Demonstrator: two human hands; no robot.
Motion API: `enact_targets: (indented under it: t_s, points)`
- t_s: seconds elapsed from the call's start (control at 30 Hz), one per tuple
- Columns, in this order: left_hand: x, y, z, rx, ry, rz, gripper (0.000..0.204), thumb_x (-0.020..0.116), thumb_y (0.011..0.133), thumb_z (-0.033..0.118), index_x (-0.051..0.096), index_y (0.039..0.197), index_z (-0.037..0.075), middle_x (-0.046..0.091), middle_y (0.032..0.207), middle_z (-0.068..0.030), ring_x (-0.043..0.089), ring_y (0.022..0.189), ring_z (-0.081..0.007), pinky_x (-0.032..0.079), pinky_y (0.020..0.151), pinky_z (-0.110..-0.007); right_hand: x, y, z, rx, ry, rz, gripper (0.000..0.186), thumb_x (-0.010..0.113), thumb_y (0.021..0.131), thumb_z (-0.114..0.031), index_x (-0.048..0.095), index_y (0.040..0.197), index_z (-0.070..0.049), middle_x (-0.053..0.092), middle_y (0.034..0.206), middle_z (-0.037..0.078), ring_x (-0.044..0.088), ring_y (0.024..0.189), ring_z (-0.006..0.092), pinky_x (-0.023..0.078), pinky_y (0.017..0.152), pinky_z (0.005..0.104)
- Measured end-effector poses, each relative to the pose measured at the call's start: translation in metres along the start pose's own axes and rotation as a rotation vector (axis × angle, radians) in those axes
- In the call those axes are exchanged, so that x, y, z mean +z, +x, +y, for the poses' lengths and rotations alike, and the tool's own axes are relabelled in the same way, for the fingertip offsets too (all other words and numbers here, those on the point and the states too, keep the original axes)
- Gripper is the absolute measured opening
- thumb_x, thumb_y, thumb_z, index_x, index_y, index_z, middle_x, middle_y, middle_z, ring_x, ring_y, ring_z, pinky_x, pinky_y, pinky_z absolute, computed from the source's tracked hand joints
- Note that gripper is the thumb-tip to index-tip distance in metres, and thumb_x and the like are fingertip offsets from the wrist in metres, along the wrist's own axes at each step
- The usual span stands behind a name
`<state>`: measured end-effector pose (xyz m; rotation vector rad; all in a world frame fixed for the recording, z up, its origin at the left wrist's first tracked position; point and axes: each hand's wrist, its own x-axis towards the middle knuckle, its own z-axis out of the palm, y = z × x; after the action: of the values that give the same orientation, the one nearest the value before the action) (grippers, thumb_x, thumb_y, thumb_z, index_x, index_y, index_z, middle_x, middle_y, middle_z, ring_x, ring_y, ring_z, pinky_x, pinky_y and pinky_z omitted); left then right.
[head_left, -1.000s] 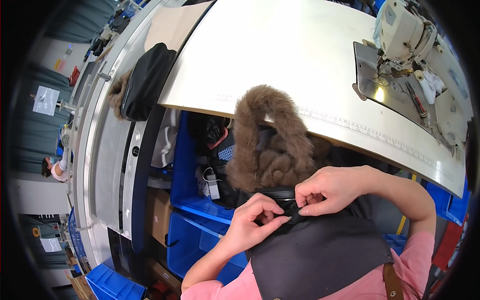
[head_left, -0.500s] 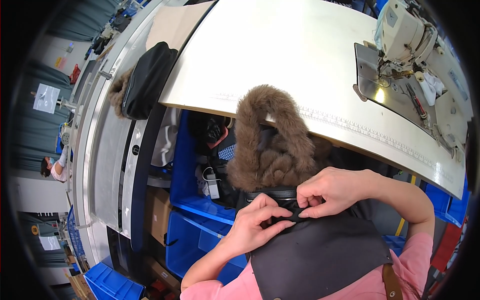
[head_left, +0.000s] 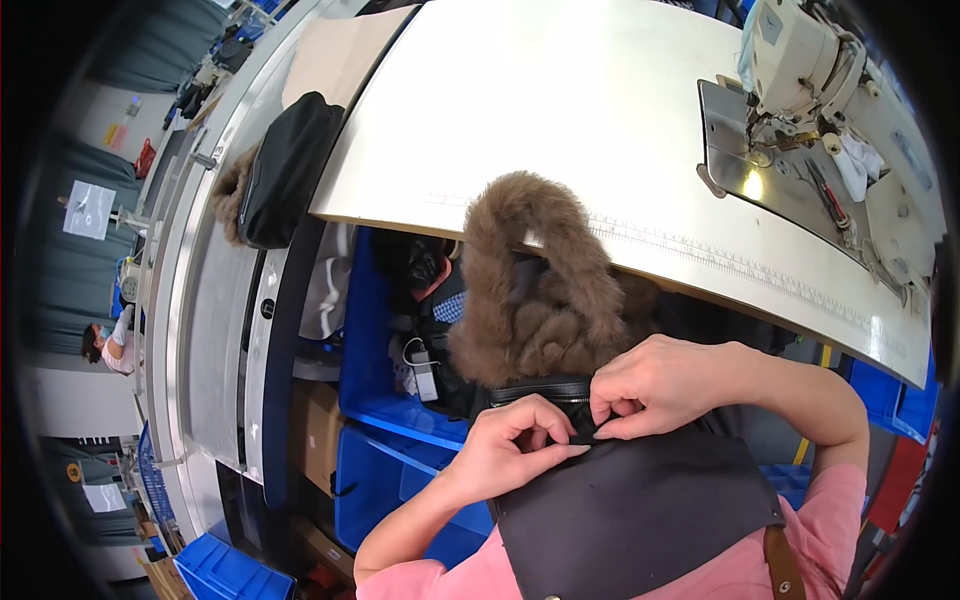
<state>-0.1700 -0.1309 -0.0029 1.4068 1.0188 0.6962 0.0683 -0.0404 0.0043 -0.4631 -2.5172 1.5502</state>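
Observation:
A brown furry bag (head_left: 555, 345) with a looped fur handle (head_left: 535, 195) lies in front of me, between the table edge and my body. A black band with a metal zipper (head_left: 545, 392) runs along its near side. My left hand (head_left: 515, 445) pinches the bag's black fabric just below the zipper, thumb and fingers drawn together. Close beside it, my right hand (head_left: 660, 388) has its thumb and curled fingers closed on the same fabric. The fingers partly cover the pinched spot. A dark apron (head_left: 630, 510) lies directly under both hands.
A white table (head_left: 500, 90) with a printed ruler edge lies ahead. At its right stands a sewing machine (head_left: 790, 70), with red-handled tweezers (head_left: 828, 195) nearby. Another black bag with fur (head_left: 290, 170) rests at the left. Blue bins (head_left: 400, 410) sit below; a person (head_left: 110, 345) is far left.
My left hand has shifted slightly, its fingers curling more toward the thumb. My right hand stays at nearly the same spot on the fabric. The whole view has moved a little.

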Motion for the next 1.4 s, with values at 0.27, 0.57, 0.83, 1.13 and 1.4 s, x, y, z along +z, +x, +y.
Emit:
enact_targets:
  t_s: [0.27, 0.57, 0.83, 1.13, 1.4]
  points:
    - [-0.002, -0.005, 0.005, 0.052, 0.194, -0.093, 0.022, 0.073, 0.082, -0.003, 0.064, 0.101, 0.004, 0.064, 0.085, -0.0037, 0.055, 0.062, -0.0072, 0.041, 0.055, -0.022, -0.003, -0.003, 0.003, 0.024, 0.096, -0.148, 0.015, 0.068, 0.084, -0.019, 0.061, 0.087, -0.006, 0.059, 0.066, 0.004, 0.06, 0.062, 0.0217, 0.046, 0.057, 0.0352]
    - [0.0, -0.005, -0.007, 0.358, 0.419, 0.19, 0.03, 0.074, 0.077, -0.006, 0.067, 0.106, 0.002, 0.067, 0.087, -0.009, 0.063, 0.068, -0.0149, 0.049, 0.056, -0.025, -0.004, -0.007, 0.0, -0.063, 0.042, -0.073, 0.013, 0.066, 0.084, -0.017, 0.058, 0.086, -0.007, 0.058, 0.072, 0.003, 0.059, 0.064, 0.0202, 0.046, 0.058, 0.0336]
    - [-0.005, 0.005, 0.003, 0.413, 0.424, 0.04, 0.04, 0.073, 0.077, -0.006, 0.064, 0.115, 0.003, 0.071, 0.097, -0.0084, 0.065, 0.072, -0.0181, 0.051, 0.06, -0.028, -0.003, -0.007, -0.004, -0.07, -0.028, -0.043, 0.012, 0.065, 0.084, -0.015, 0.055, 0.085, -0.007, 0.059, 0.077, 0.004, 0.06, 0.069, 0.0224, 0.049, 0.059, 0.0351]
    - [-0.007, 0.004, 0.003, 0.274, 0.366, -0.111, 0.039, 0.065, 0.085, -0.006, 0.055, 0.121, 0.001, 0.063, 0.089, -0.0054, 0.061, 0.07, -0.0117, 0.048, 0.059, -0.025, -0.004, -0.007, 0.0, -0.039, 0.011, -0.039, 0.013, 0.066, 0.084, -0.017, 0.058, 0.087, -0.008, 0.059, 0.07, 0.003, 0.061, 0.063, 0.0214, 0.048, 0.056, 0.0346]
    - [-0.01, 0.003, 0.002, -0.141, -0.115, -0.11, 0.026, 0.068, 0.088, 0.001, 0.062, 0.113, 0.002, 0.056, 0.087, 0.0014, 0.047, 0.063, -0.002, 0.04, 0.059, -0.019, -0.005, -0.003, 0.008, 0.004, 0.063, -0.019, 0.017, 0.069, 0.087, -0.022, 0.06, 0.09, -0.008, 0.059, 0.066, 0.003, 0.059, 0.059, 0.0186, 0.046, 0.054, 0.0321]
